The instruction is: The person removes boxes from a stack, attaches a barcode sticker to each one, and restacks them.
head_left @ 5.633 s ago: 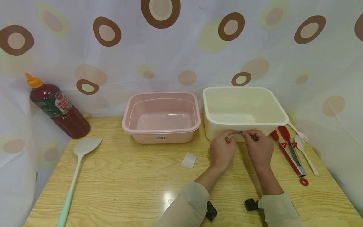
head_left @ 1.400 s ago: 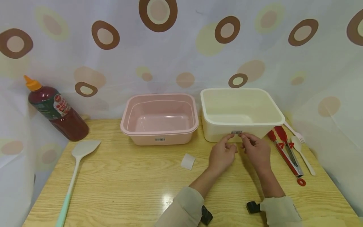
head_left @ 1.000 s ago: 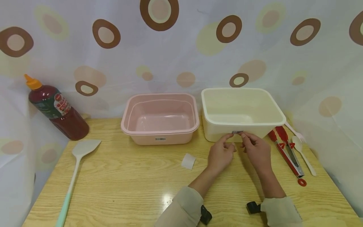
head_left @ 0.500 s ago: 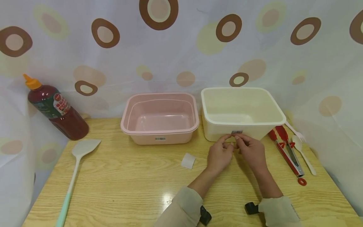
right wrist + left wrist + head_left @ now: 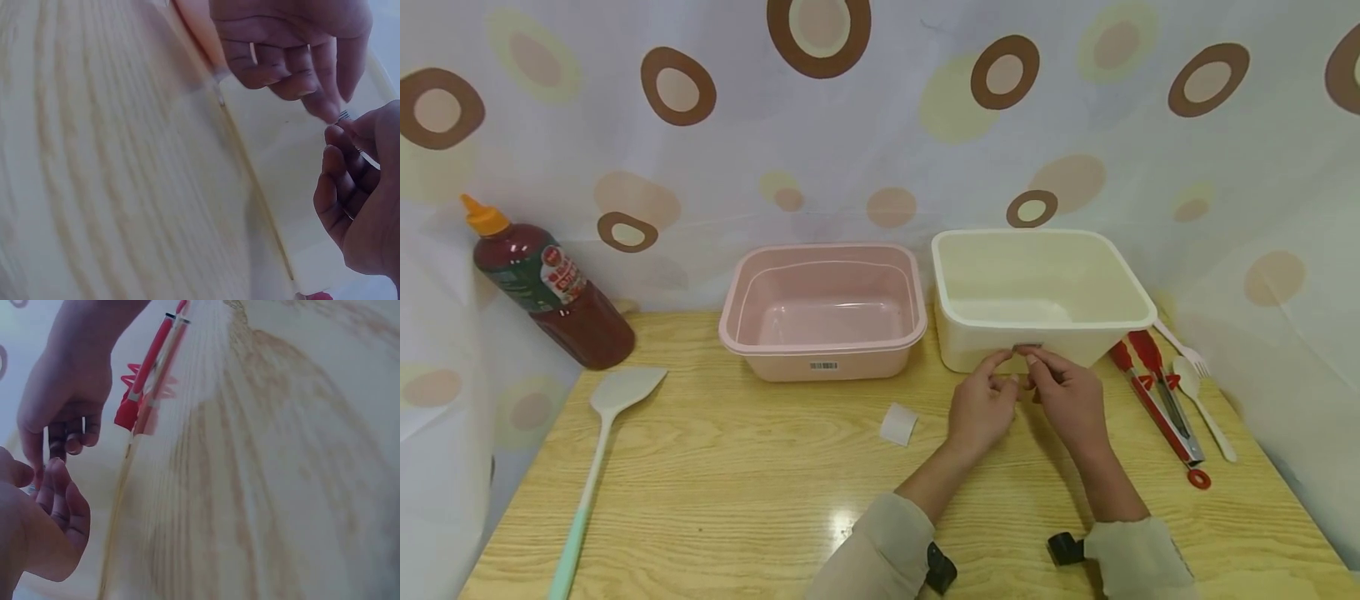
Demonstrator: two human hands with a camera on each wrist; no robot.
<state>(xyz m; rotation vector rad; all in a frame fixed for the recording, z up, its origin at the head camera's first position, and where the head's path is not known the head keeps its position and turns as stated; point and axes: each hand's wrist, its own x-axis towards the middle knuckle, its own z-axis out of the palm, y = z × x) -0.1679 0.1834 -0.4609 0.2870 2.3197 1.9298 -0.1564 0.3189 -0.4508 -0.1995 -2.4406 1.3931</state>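
Observation:
A cream plastic bin [image 5: 962,337] stands at the back right. On its front wall is a small barcode sticker [image 5: 1028,345], partly covered by fingertips and seen as a thin dark strip. My right hand [image 5: 1071,404] pinches the sticker between thumb and index finger; in the right wrist view, striped bits of the sticker [image 5: 344,115] show beside the right thumb [image 5: 365,131]. My left hand [image 5: 981,412] points its index finger at the sticker's lower left edge, its thumb held apart below. Whether the left fingertip presses the sticker or the bin wall cannot be told.
A pink basin [image 5: 823,362] with its own barcode stands left of the bin. A white paper piece [image 5: 898,424] lies before it. Red tongs [image 5: 1161,400], a spoon [image 5: 1206,408] and a fork [image 5: 1183,346] lie right. A spatula [image 5: 598,467] and sauce bottle [image 5: 553,287] are left.
Over the last second my right hand has shifted left, then slightly up onto the sticker. The sticker's face, plain to see half a second ago, is now mostly covered. My left hand barely moved.

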